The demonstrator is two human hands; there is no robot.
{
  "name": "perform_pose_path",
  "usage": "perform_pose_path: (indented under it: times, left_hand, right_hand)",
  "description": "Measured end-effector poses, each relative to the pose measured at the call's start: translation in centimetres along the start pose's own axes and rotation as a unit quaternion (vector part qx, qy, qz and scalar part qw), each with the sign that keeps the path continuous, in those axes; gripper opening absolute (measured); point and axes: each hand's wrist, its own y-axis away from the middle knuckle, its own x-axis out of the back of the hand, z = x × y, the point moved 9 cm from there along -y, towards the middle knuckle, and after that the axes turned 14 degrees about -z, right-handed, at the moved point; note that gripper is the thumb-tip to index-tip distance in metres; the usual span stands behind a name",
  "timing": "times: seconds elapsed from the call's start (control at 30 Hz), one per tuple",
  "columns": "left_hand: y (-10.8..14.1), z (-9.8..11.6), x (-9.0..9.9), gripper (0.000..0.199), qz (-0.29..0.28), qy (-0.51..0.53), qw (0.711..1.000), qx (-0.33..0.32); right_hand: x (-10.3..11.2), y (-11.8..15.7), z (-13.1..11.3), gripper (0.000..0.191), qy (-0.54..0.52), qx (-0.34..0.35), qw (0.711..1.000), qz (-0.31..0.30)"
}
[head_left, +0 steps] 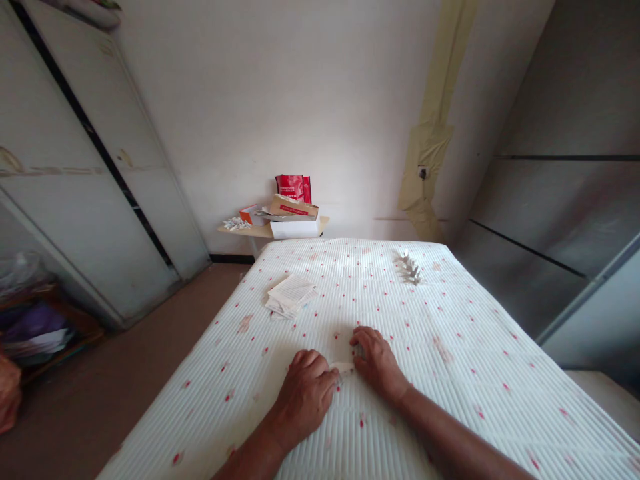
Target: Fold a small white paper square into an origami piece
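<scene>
- A small white folded paper piece (343, 367) lies flat on the white ribbed mattress cover with red specks (450, 373), in the near middle of the bed, between the 2 hands.
- The left hand (305, 395) rests palm down, its curled fingers pinching the paper's left edge.
- The right hand (376, 360) presses its fingertips on the paper's right edge, fingers bent and closed on it.
- Farther up the bed, left of centre, sits a loose stack of white printed leaflets (290, 295).
- Toward the far right lies a cluster of silvery foil strips (409, 267).
- Beyond the bed, a small pale wooden table (250, 231) against the wall carries a red packet (293, 187) and cardboard boxes (293, 208).
</scene>
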Motion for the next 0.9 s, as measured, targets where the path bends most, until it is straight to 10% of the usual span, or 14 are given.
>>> perform_pose_path:
  times: [0.3,0.9]
  left_hand:
    - [0.1,-1.5,-0.3,0.023,0.0,0.071,0.997,0.036]
    - [-2.0,-3.5,-0.2,0.022,-0.006,0.096,0.993,0.073]
  right_hand:
    - [0.5,1.5,-2.7,0.057,0.011,0.187,0.977,-0.104]
    - [-0.2,0.2,-3.8,0.007,0.103,0.186,0.971,-0.107]
